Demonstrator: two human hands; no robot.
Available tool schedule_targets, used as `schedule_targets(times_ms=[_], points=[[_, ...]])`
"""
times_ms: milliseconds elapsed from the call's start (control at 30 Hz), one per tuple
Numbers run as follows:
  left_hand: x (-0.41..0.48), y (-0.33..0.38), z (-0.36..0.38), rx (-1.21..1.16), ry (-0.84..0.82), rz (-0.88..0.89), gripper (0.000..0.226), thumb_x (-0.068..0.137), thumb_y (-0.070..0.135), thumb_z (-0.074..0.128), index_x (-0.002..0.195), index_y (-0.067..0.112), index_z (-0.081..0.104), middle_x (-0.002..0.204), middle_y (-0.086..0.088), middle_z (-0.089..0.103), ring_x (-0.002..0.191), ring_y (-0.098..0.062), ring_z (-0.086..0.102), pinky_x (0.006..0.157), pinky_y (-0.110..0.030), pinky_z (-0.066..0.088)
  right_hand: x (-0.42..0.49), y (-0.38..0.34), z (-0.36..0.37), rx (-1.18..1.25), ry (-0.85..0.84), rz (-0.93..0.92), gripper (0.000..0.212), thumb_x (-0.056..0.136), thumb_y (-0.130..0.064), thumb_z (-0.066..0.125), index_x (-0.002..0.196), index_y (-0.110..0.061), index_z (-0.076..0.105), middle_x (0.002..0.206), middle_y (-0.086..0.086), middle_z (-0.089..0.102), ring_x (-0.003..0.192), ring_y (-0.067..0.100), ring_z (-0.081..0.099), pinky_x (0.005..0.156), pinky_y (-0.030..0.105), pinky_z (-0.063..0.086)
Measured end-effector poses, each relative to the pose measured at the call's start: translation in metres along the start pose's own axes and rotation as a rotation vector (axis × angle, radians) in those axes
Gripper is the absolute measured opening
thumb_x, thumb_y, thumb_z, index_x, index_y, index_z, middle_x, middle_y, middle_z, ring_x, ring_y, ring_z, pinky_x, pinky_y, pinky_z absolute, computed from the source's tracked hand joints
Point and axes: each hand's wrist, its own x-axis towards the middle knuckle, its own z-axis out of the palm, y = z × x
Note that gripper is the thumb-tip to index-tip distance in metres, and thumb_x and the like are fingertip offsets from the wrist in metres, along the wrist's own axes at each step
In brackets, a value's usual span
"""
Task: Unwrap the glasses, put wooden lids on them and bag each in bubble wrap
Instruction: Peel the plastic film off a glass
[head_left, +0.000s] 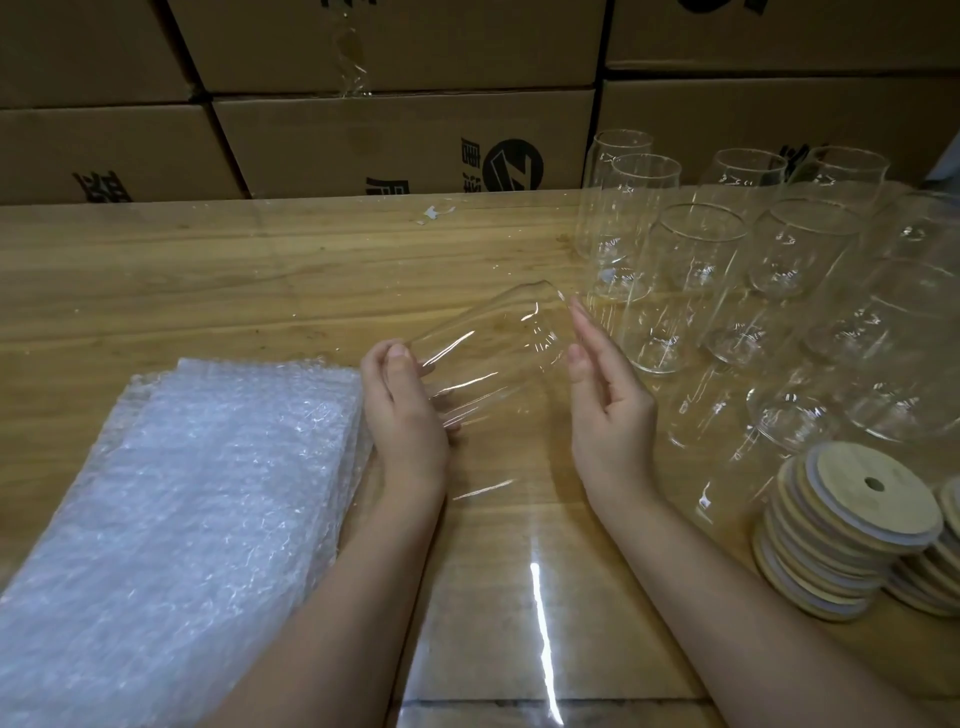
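- Bubble wrap stack (176, 499): flat pile at the left of the wooden table (208, 270), just beside the left forearm.
- Left hand (402, 405): thumb and fingers curled round one end of the glass.
- Glass (488, 353): clear, tipped on its side, held above the table between the two hands.
- Clear film (540, 597): glossy sheet lying on the table below the hands.
- Right hand (608, 395): fingers straight, palm turned to the glass, thumb at its side.
- Upright glasses (696, 260): cluster at the right rear.
- Wooden lids (841, 530): leaning stack, right front.
- Cardboard boxes (395, 140): stacked behind the table.
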Motion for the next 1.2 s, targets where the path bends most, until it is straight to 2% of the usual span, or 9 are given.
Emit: schedule_targets(times_ms=[100, 233, 467, 567, 633, 767, 900, 1067, 1200], points=[[0.001, -0.004, -0.001, 0.025, -0.041, 0.027, 0.025, 0.079, 0.047, 0.037, 0.094, 0.033, 0.051, 0.108, -0.021, 0.061, 0.097, -0.042, 0.061, 0.075, -0.053, 0.048, 0.001, 0.000, -0.001, -0.004, -0.024, -0.006, 0.037, 0.099, -0.013, 0.045, 0.136, -0.017, 0.047, 0.139, -0.006, 0.051, 0.132, 0.003, 0.044, 0.107, 0.018, 0.035], [0.002, -0.008, -0.001, 0.038, -0.068, 0.032, 0.023, 0.080, 0.043, 0.038, 0.095, 0.033, 0.052, 0.109, -0.020, 0.062, 0.093, -0.038, 0.065, 0.050, -0.018, 0.043, 0.002, 0.001, -0.004, 0.049, -0.062, 0.078, 0.039, 0.099, -0.018, 0.042, 0.138, -0.014, 0.049, 0.141, -0.009, 0.050, 0.132, -0.002, 0.042, 0.105, 0.011, 0.032], [0.005, -0.007, -0.003, 0.028, -0.075, 0.014, 0.039, 0.068, 0.056, 0.039, 0.092, 0.031, 0.057, 0.109, -0.020, 0.064, 0.099, -0.043, 0.061, 0.079, -0.055, 0.044, 0.006, 0.002, -0.003, 0.093, -0.121, 0.126, 0.039, 0.098, -0.031, 0.042, 0.137, -0.031, 0.047, 0.140, -0.022, 0.047, 0.134, -0.003, 0.039, 0.106, 0.011, 0.031], [0.005, -0.009, -0.005, -0.001, -0.102, 0.005, 0.030, 0.074, 0.048, 0.041, 0.091, 0.032, 0.059, 0.096, -0.014, 0.067, 0.073, -0.029, 0.068, 0.055, -0.032, 0.048, 0.007, 0.001, -0.003, 0.105, -0.124, 0.131, 0.039, 0.095, -0.040, 0.040, 0.134, -0.037, 0.045, 0.138, -0.028, 0.046, 0.133, -0.007, 0.038, 0.102, 0.006, 0.030], [0.005, -0.010, -0.006, -0.040, -0.118, -0.007, 0.028, 0.078, 0.041, 0.039, 0.092, 0.031, 0.060, 0.082, -0.004, 0.067, 0.056, -0.019, 0.065, 0.042, -0.020, 0.037, 0.006, 0.001, -0.003, 0.108, -0.141, 0.137, 0.044, 0.095, -0.044, 0.040, 0.138, -0.034, 0.044, 0.138, -0.031, 0.044, 0.132, -0.011, 0.036, 0.100, 0.003, 0.030], [0.004, -0.009, -0.007, -0.090, -0.113, -0.007, 0.030, 0.080, 0.041, 0.035, 0.094, 0.030, 0.059, 0.081, -0.002, 0.067, 0.055, -0.020, 0.066, 0.040, -0.022, 0.032, 0.006, -0.002, -0.003, 0.126, -0.171, 0.219, 0.055, 0.085, -0.061, 0.043, 0.135, -0.037, 0.047, 0.136, -0.028, 0.045, 0.122, -0.021, 0.039, 0.092, -0.002, 0.031], [0.005, -0.010, -0.006, -0.177, -0.111, -0.062, 0.033, 0.080, 0.043, 0.037, 0.096, 0.027, 0.060, 0.077, -0.002, 0.070, 0.055, -0.022, 0.066, 0.038, -0.021, 0.034, 0.005, -0.010, -0.001, 0.197, -0.119, 0.211, 0.060, 0.074, -0.079, 0.049, 0.116, -0.037, 0.052, 0.137, -0.003, 0.054, 0.123, -0.004, 0.049, 0.093, 0.005, 0.037], [0.008, -0.010, -0.008, -0.277, -0.108, -0.109, 0.063, 0.063, 0.058, 0.043, 0.107, 0.016, 0.060, 0.077, -0.001, 0.070, 0.055, -0.020, 0.065, 0.036, -0.018, 0.036, 0.003, -0.012, 0.001, 0.222, -0.117, 0.194, 0.034, 0.082, -0.054, 0.053, 0.094, -0.022, 0.051, 0.112, -0.019, 0.061, 0.102, -0.012, 0.058, 0.084, 0.006, 0.039], [0.007, -0.011, -0.007, -0.313, -0.105, -0.081, 0.052, 0.070, 0.054, 0.044, 0.106, 0.019, 0.059, 0.082, -0.001, 0.070, 0.059, -0.018, 0.066, 0.040, -0.019, 0.040, 0.004, -0.014, 0.004, 0.338, -0.054, 0.241, 0.043, 0.078, -0.052, 0.065, 0.100, -0.019, 0.049, 0.117, -0.003, 0.062, 0.111, 0.004, 0.062, 0.094, 0.019, 0.047]])
